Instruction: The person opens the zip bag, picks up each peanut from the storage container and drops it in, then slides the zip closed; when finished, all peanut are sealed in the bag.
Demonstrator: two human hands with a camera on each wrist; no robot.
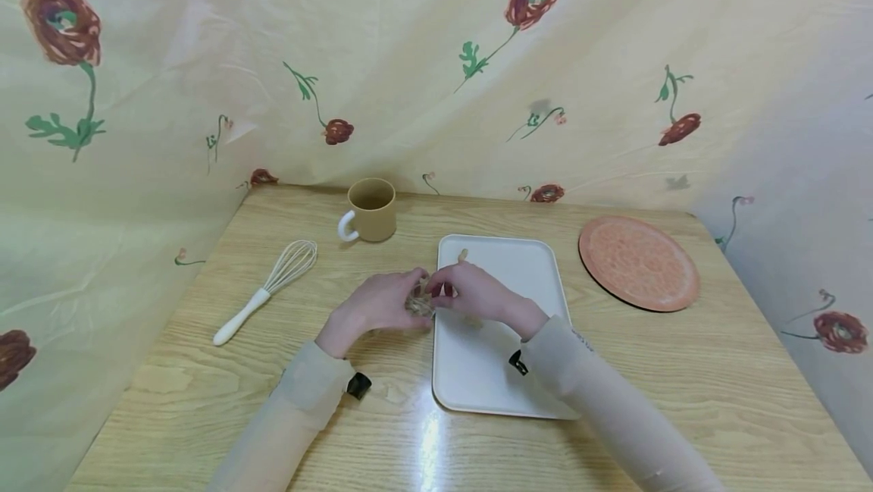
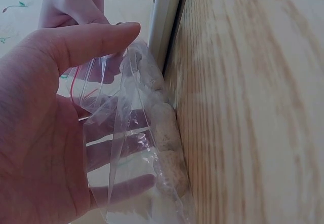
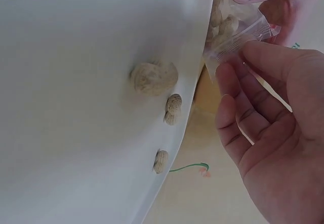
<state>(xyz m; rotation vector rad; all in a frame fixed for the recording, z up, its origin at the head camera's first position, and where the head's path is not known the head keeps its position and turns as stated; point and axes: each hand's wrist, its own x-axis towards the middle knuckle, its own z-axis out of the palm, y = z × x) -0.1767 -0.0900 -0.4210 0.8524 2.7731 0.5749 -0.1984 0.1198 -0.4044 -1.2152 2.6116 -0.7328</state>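
Clear zip bag (image 2: 119,155) of in-shell peanuts (image 2: 165,127), up at left edge of white tray (image 1: 505,382); touching rim or not, can't tell! Left hand (image 1: 385,300) holds bag between thumb and fingers; right hand (image 1: 483,295) pinches bag's edge, near red zip line (image 2: 74,84); loose peanuts (image 3: 173,110) on tray. Bag looks light, floppy, likely slippery; shells probably brittle; best grip: plastic by mouth, loose palm round nuts, no squeezing

Left forearm (image 1: 286,412): light-sleeved, reaches inward from lower left. Right forearm (image 1: 614,405): likewise sleeved, reaches inward from lower right. Left hand (image 1: 382,301): grips, thumb extended, fingers spread. Right hand (image 1: 480,293): beside the left, pinches between thumb and forefinger, remaining fingers bent.
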